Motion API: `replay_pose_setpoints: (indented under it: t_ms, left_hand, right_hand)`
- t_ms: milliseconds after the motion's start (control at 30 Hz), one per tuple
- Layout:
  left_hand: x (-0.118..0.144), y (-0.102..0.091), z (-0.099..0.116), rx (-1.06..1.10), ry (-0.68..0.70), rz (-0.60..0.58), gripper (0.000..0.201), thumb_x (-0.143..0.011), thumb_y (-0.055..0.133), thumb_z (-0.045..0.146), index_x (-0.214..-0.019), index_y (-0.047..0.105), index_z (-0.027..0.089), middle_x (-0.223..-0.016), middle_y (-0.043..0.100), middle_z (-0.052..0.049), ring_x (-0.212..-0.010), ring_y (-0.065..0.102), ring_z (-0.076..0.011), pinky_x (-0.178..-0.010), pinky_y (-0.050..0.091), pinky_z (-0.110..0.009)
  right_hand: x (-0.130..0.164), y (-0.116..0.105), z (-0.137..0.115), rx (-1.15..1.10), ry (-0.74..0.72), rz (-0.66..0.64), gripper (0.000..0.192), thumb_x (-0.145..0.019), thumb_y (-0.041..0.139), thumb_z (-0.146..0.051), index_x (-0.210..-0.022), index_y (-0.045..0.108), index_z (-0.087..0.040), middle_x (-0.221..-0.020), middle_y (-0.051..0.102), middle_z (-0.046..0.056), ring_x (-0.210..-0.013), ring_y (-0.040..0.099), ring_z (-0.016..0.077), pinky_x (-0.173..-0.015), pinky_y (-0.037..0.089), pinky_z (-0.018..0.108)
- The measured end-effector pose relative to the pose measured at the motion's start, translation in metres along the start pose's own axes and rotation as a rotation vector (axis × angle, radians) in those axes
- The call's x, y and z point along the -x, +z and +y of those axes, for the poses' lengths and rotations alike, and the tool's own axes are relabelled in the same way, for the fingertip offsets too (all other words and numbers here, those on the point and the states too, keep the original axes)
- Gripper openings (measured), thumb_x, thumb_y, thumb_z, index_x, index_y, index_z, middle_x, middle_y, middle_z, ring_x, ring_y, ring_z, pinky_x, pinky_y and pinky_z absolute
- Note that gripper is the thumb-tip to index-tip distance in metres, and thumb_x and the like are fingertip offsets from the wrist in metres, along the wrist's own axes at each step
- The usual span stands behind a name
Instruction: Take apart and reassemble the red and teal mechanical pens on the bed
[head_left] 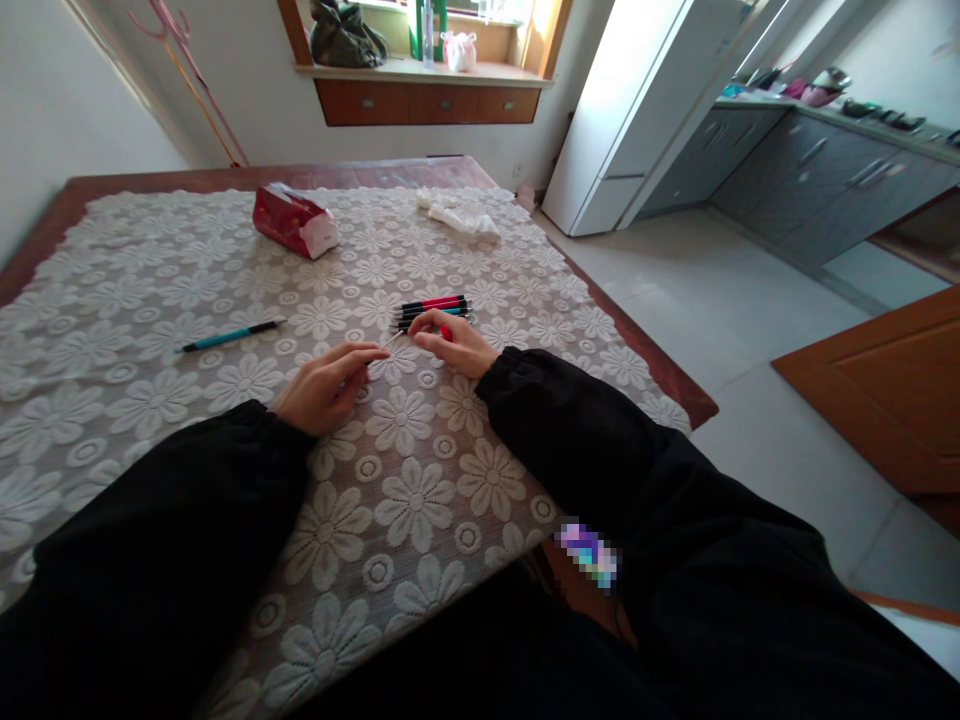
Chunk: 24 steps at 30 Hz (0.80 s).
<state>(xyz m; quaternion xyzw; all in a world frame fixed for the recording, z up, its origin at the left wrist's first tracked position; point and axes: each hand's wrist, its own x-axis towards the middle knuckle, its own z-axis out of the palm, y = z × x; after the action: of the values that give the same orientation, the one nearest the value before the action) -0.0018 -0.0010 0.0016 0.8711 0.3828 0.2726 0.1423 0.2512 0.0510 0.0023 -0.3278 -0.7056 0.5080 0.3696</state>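
My left hand (pixel 328 386) is closed in a pinch, and a thin pale stick (pixel 394 339), like a pen refill, sticks out past its fingertips toward the other hand. My right hand (pixel 459 348) is curled just to the right of it. A small red piece (pixel 446 332) shows between its fingers; the rest of that piece is hidden. Right behind my right hand, several pens with black, red and blue parts (pixel 433 303) lie side by side. Off to the left, a blue pen with a black grip (pixel 231 336) lies alone on the cloth.
A white lace tablecloth (pixel 416 500) with flower patterns covers the wooden table. Toward the back stand a red package (pixel 292 220) and a crumpled clear plastic bag (pixel 465 220). A white fridge (pixel 622 110) and grey kitchen cabinets (pixel 817 150) are beyond, at the right.
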Motion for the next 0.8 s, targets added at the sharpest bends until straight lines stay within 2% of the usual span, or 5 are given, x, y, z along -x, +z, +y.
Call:
replay_pose_setpoints:
  t_ms: [133,200,400,633,800]
  left_hand:
    - [-0.0004,0.0,0.0014,0.001,-0.02,0.002,0.039,-0.096,0.043,0.021,-0.13,0.062,0.02,-0.13,0.064,-0.011,-0.097,0.068,-0.0194,-0.086,0.057,-0.033]
    - [-0.0004,0.0002,0.0021,-0.001,-0.03,0.003,0.038,-0.097,0.042,0.022,-0.129,0.063,0.02,-0.129,0.064,-0.011,-0.095,0.068,-0.0186,-0.087,0.057,-0.032]
    - [-0.0005,0.0006,0.0021,0.002,-0.033,-0.002,0.038,-0.097,0.042,0.023,-0.129,0.063,0.02,-0.129,0.064,-0.01,-0.098,0.067,-0.0196,-0.089,0.057,-0.033]
    - [-0.0006,0.0008,0.002,-0.004,-0.021,-0.001,0.037,-0.098,0.041,0.022,-0.129,0.062,0.019,-0.128,0.064,-0.011,-0.092,0.067,-0.0175,-0.084,0.057,-0.032]
    - [-0.0005,0.0007,0.0019,0.009,-0.005,0.009,0.036,-0.098,0.042,0.021,-0.127,0.063,0.019,-0.13,0.064,-0.011,-0.09,0.067,-0.017,-0.082,0.056,-0.031]
  right_hand:
    - [0.0005,-0.0007,-0.0019,-0.284,0.131,0.016,0.044,-0.094,0.039,-0.058,-0.1,0.058,-0.019,-0.085,0.049,-0.002,-0.051,0.031,0.0056,-0.04,0.019,0.018]
    - [-0.0003,-0.0012,-0.0003,-0.331,0.149,0.051,0.041,-0.094,0.04,-0.056,-0.097,0.057,-0.019,-0.084,0.048,-0.002,-0.05,0.03,0.0049,-0.038,0.016,0.018]
    - [-0.0047,-0.0025,0.0062,-0.352,0.109,0.059,0.021,-0.091,0.052,-0.039,-0.101,0.055,-0.021,-0.082,0.052,-0.004,-0.047,0.032,0.0041,-0.037,0.019,0.016]
    - [-0.0042,0.0001,0.0078,-0.26,-0.039,0.046,0.023,-0.093,0.058,-0.043,-0.096,0.05,-0.021,-0.076,0.063,-0.002,-0.046,0.033,0.0046,-0.04,0.022,0.018]
    - [-0.002,0.0016,0.0055,-0.222,-0.067,0.051,0.026,-0.094,0.054,-0.047,-0.099,0.049,-0.022,-0.082,0.07,0.0,-0.045,0.03,0.0053,-0.042,0.023,0.02]
